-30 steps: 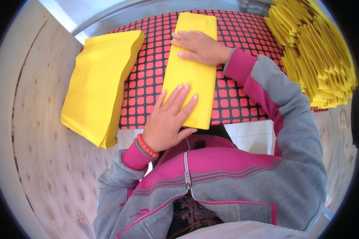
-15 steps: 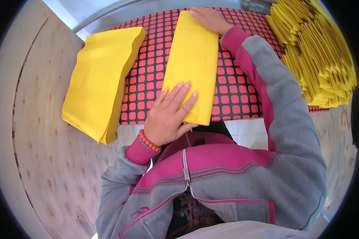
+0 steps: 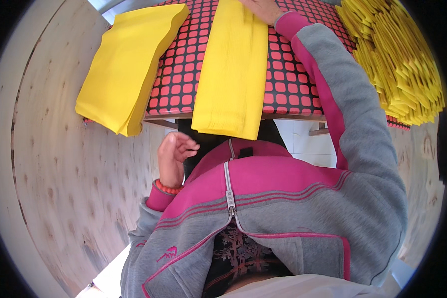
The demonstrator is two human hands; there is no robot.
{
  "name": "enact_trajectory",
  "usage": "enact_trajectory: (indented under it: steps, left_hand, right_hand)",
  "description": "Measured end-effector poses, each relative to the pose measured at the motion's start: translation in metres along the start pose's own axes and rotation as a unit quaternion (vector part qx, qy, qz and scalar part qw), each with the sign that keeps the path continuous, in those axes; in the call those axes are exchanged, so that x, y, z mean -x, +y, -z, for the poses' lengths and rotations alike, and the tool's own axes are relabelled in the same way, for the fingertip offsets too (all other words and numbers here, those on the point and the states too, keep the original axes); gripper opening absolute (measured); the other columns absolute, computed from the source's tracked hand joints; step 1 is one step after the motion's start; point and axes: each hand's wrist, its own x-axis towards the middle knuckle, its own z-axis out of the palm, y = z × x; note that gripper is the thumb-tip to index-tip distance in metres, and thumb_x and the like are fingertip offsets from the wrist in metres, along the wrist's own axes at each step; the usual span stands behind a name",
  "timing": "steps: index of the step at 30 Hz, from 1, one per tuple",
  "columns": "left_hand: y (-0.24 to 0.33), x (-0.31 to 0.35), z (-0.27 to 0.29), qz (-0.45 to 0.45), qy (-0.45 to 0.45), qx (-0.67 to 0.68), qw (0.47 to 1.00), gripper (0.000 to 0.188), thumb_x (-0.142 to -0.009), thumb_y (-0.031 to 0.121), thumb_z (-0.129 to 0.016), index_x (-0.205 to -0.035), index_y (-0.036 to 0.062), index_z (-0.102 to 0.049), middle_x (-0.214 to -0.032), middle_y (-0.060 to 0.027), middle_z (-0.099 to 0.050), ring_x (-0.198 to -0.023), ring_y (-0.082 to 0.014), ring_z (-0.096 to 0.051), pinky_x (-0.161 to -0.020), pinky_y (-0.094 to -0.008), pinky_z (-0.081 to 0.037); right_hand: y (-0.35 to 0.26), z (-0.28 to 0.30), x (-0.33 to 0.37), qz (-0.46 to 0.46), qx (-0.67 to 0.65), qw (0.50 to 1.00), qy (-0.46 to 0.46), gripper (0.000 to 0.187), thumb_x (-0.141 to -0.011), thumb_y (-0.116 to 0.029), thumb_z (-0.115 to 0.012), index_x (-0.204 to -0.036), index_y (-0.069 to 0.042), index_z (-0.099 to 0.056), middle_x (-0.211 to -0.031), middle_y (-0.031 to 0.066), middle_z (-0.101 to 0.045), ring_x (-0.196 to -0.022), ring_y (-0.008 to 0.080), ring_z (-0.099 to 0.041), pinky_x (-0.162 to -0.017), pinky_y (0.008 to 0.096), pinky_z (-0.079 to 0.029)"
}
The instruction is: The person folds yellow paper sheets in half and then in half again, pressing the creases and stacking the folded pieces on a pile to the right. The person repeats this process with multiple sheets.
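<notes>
Pressing: right hand (image 3: 261,9) lies on the far end of the long folded yellow sheet (image 3: 232,69); fingers cut off, spread or not I cannot tell.
Sheet: on the red-and-black checked tabletop (image 3: 288,74), near end overhanging.
Left hand (image 3: 174,151): loosely curled, empty, below the edge.
Beside: yellow stack (image 3: 129,64).

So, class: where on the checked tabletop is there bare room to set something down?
Free: the checked strip between the left yellow stack and the middle yellow sheet, and the patch between that sheet and the right sleeve. Crowded: the right edge, under the fanned yellow pile.
</notes>
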Motion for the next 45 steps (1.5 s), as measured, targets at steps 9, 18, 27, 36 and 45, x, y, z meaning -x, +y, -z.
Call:
enact_trajectory:
  steps: [9, 18, 27, 36, 45]
  left_hand:
    - [0.023, -0.002, -0.015, 0.18, -0.144, 0.066, 0.971, 0.061, -0.108, 0.052, -0.042, -0.135, -0.0006, -0.057, -0.128, -0.0199, -0.069, -0.111, -0.0297, -0.072, -0.092, -0.0337, -0.059]
    - [0.039, -0.014, -0.049, 0.193, -0.165, 0.012, 0.967, 0.042, -0.105, 0.028, -0.06, -0.135, -0.0008, -0.057, -0.116, -0.0152, -0.073, -0.092, -0.0232, -0.076, -0.077, -0.0305, -0.065]
    - [0.049, 0.019, -0.167, 0.288, -0.276, -0.073, 0.914, 0.037, -0.102, 0.029, -0.063, -0.121, -0.0021, -0.065, -0.093, -0.0144, -0.076, -0.076, -0.02, -0.075, -0.07, -0.0276, -0.062]
    - [0.018, 0.026, -0.202, 0.312, -0.337, -0.154, 0.875, 0.039, -0.103, 0.039, -0.062, -0.11, 0.0008, -0.069, -0.091, -0.0121, -0.076, -0.073, -0.0144, -0.072, -0.07, -0.0246, -0.058]
    - [0.02, -0.006, -0.171, 0.284, -0.452, -0.147, 0.833, 0.034, -0.107, 0.033, -0.055, -0.105, 0.0013, -0.068, -0.098, -0.0136, -0.076, -0.084, -0.0176, -0.073, -0.08, -0.0285, -0.058]
  right_hand:
    - [-0.1, 0.042, 0.068, -0.072, -0.226, 0.971, 0.03, 0.042, -0.106, -0.035, -0.053, -0.12, 0.002, -0.066, -0.121, 0.0203, -0.069, -0.113, 0.0305, -0.064, -0.096, 0.0409, -0.048]
    - [-0.256, 0.145, 0.224, -0.251, -0.556, 0.783, -0.121, 0.026, -0.106, -0.02, -0.05, -0.109, -0.001, -0.067, -0.1, 0.0079, -0.069, -0.096, 0.0159, -0.067, -0.086, 0.033, -0.055]
    - [-0.303, 0.172, 0.298, -0.362, -0.593, 0.717, -0.047, 0.047, -0.103, -0.024, -0.066, -0.143, -0.003, -0.052, -0.13, 0.0079, -0.063, -0.118, 0.0161, -0.06, -0.098, 0.0331, -0.051]
    - [-0.299, 0.173, 0.302, -0.463, -0.538, 0.689, 0.146, 0.039, -0.104, -0.02, -0.063, -0.139, -0.004, -0.055, -0.121, 0.0063, -0.068, -0.106, 0.0149, -0.067, -0.087, 0.0328, -0.056]
    - [-0.268, 0.236, 0.271, -0.336, -0.209, 0.916, 0.072, 0.029, -0.103, -0.012, -0.061, -0.128, 0.003, -0.06, -0.108, 0.0023, -0.068, -0.098, 0.0094, -0.062, -0.085, 0.028, -0.052]
